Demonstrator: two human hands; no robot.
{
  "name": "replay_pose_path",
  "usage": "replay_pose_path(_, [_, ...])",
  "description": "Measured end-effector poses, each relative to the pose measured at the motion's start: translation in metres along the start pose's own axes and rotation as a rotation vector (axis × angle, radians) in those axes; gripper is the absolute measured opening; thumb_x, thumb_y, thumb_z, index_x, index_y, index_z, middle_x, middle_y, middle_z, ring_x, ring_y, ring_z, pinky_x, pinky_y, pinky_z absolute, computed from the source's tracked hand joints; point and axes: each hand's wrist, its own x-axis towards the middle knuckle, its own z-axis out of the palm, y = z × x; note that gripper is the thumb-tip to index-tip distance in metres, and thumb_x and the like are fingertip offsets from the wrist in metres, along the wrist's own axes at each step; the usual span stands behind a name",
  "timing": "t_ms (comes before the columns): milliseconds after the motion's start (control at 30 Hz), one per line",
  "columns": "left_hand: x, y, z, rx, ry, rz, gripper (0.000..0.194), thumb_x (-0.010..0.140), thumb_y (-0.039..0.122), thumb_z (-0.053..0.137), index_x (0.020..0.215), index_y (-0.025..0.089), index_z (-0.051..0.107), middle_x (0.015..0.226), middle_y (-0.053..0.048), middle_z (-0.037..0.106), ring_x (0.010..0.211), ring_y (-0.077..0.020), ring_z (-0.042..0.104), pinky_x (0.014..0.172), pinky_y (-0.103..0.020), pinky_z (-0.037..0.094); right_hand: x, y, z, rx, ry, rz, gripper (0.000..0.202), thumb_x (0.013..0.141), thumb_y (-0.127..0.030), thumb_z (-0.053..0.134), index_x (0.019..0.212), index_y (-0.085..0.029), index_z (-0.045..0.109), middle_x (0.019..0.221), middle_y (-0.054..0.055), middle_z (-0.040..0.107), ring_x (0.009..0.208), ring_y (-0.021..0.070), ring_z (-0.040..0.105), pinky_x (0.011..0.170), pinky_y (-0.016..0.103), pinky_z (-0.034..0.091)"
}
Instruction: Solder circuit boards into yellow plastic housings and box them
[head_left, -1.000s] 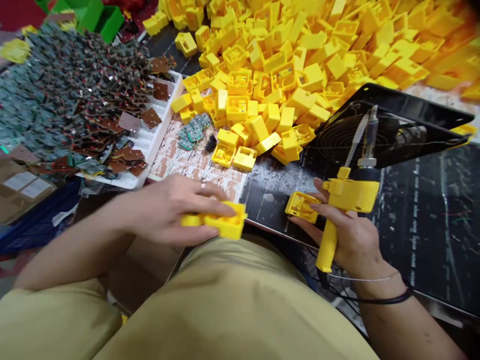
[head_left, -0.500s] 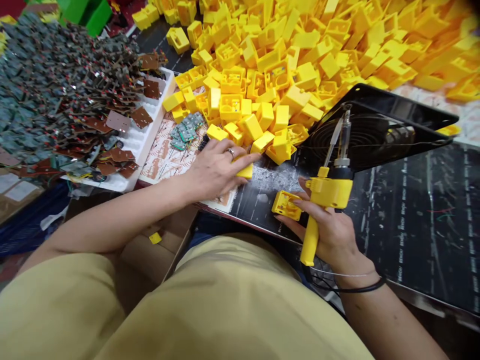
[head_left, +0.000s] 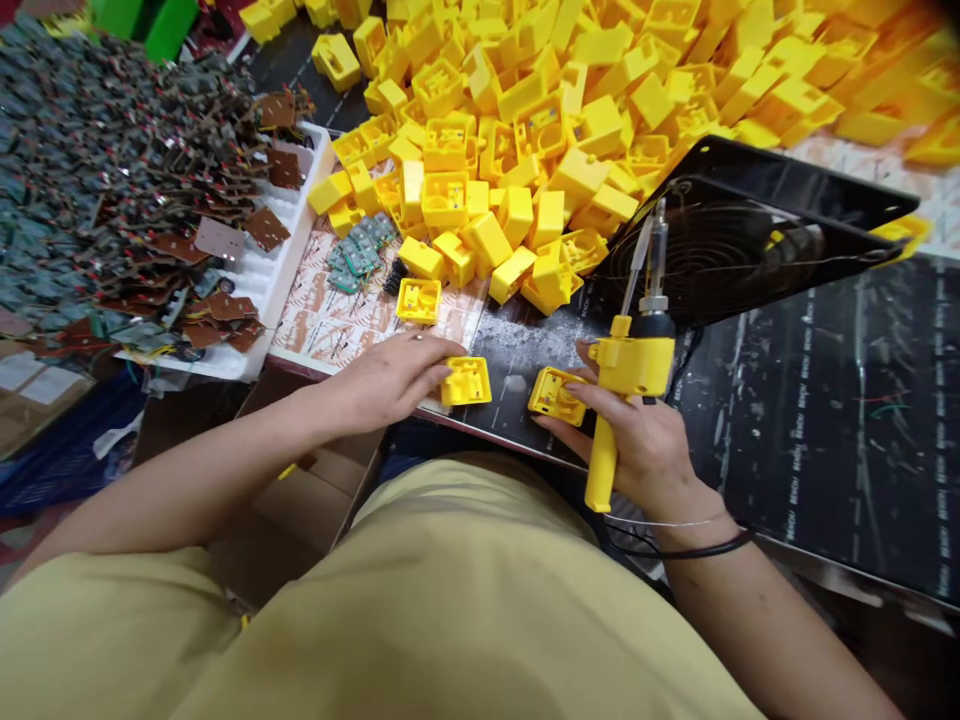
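Note:
My left hand point(head_left: 394, 380) pinches the left side of a small yellow plastic case point(head_left: 471, 382), open side up, at the near edge of the bench. My right hand point(head_left: 649, 440) is wrapped round a yellow soldering gun point(head_left: 636, 365), its metal tip pointing up and away from me. The thumb and fingers of that same hand also grip a second yellow case point(head_left: 553, 396) with small parts inside. Between the two cases lies a narrow gap. A third open case point(head_left: 418, 300) sits just beyond my left hand.
A large heap of yellow cases point(head_left: 517, 215) covers the back of the bench. At left, a white foam tray point(head_left: 296, 225) is piled with circuit boards point(head_left: 150, 170). Small green boards point(head_left: 360, 250) lie beside the heap. A black fan point(head_left: 750, 230) stands behind the soldering gun.
My left hand has drawn back towards me from the heap's edge and now pinches a case near the bench edge. My right hand keeps the soldering gun and its case, nearly unmoved.

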Motion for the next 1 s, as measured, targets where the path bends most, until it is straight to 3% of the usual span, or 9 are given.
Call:
replay_pose_path(167, [-0.012,-0.003,-0.008,0.151,-0.014,0.263,0.054,0.098,0.020,0.041,0.151,0.009,0.034,0.159,-0.022,0.029,0.149,-0.0296,0.027,0.120,-0.047,0.032,0.002,0.001,0.000,-0.048,0.034,-0.034,0.038,0.085,-0.027,0.075,0.116,-0.017,0.055,0.099,0.009,0.072,0.085,0.0222,0.071,0.076,0.032,0.060])
replay_pose_path(233, [-0.009,0.001,-0.010,0.220,-0.113,0.361,0.053,0.095,0.016,0.044,0.147,0.014,0.042,0.158,-0.020,0.033,0.145,-0.0323,0.035,0.116,-0.049,0.037,0.004,0.000,0.000,-0.071,0.041,-0.046,0.036,0.085,-0.027,0.075,0.114,-0.017,0.056,0.100,0.009,0.072,0.085,0.0220,0.071,0.075,0.031,0.060])
replay_pose_path(300, [-0.003,0.009,-0.008,0.320,-0.144,0.293,0.046,0.093,0.017,0.048,0.138,0.016,0.053,0.149,-0.018,0.047,0.130,-0.0330,0.053,0.107,-0.048,0.046,0.005,-0.001,0.000,-0.084,0.052,-0.056,0.037,0.085,-0.027,0.075,0.114,-0.018,0.056,0.103,0.010,0.071,0.088,0.0223,0.072,0.075,0.030,0.060])
replay_pose_path(400, [0.012,0.026,0.005,0.476,-0.028,-0.025,0.042,0.093,0.036,0.056,0.127,0.013,0.059,0.131,-0.018,0.059,0.109,-0.0339,0.063,0.086,-0.044,0.055,0.003,-0.001,0.001,-0.085,0.065,-0.062,0.041,0.084,-0.028,0.077,0.117,-0.018,0.055,0.103,0.009,0.071,0.088,0.0222,0.071,0.074,0.030,0.060])
replay_pose_path(467, [0.025,0.035,0.018,0.515,0.062,-0.176,0.057,0.092,0.051,0.055,0.132,0.009,0.055,0.123,-0.020,0.061,0.104,-0.0352,0.065,0.077,-0.042,0.055,0.001,0.000,0.002,-0.101,0.085,-0.054,0.045,0.083,-0.030,0.077,0.120,-0.018,0.055,0.105,0.010,0.071,0.084,0.0219,0.071,0.074,0.032,0.060])
replay_pose_path(600, [0.039,0.046,0.034,0.495,0.149,-0.250,0.087,0.090,0.071,0.043,0.153,0.011,0.033,0.121,-0.021,0.062,0.103,-0.0345,0.066,0.077,-0.040,0.053,-0.003,0.003,0.001,-0.187,0.169,0.013,0.048,0.082,-0.035,0.078,0.120,-0.017,0.055,0.098,0.010,0.071,0.068,0.0198,0.068,0.073,0.034,0.060])
replay_pose_path(767, [0.021,0.051,0.024,0.480,0.058,-0.221,0.064,0.098,0.057,0.038,0.150,0.020,0.042,0.104,-0.014,0.070,0.100,-0.0329,0.068,0.078,-0.041,0.053,-0.004,-0.003,-0.003,-0.107,0.121,-0.035,0.047,0.084,-0.034,0.076,0.121,-0.019,0.051,0.098,0.009,0.070,0.076,0.0214,0.070,0.077,0.035,0.060])
replay_pose_path(900, [0.012,0.050,0.026,0.385,-0.072,-0.138,0.050,0.103,0.035,0.031,0.146,0.012,0.047,0.106,-0.014,0.071,0.103,-0.0278,0.068,0.085,-0.039,0.054,-0.006,-0.012,-0.006,-0.074,0.073,-0.045,0.047,0.087,-0.031,0.073,0.126,-0.020,0.050,0.106,0.010,0.070,0.092,0.0233,0.071,0.076,0.031,0.059])
replay_pose_path(1000, [0.014,0.037,0.028,0.401,0.050,-0.129,0.049,0.102,0.029,0.031,0.145,0.011,0.047,0.100,-0.014,0.071,0.095,-0.0253,0.068,0.081,-0.037,0.055,-0.009,-0.014,-0.006,-0.096,0.044,-0.037,0.049,0.086,-0.034,0.074,0.127,-0.019,0.051,0.110,0.012,0.070,0.096,0.0262,0.070,0.075,0.033,0.059])
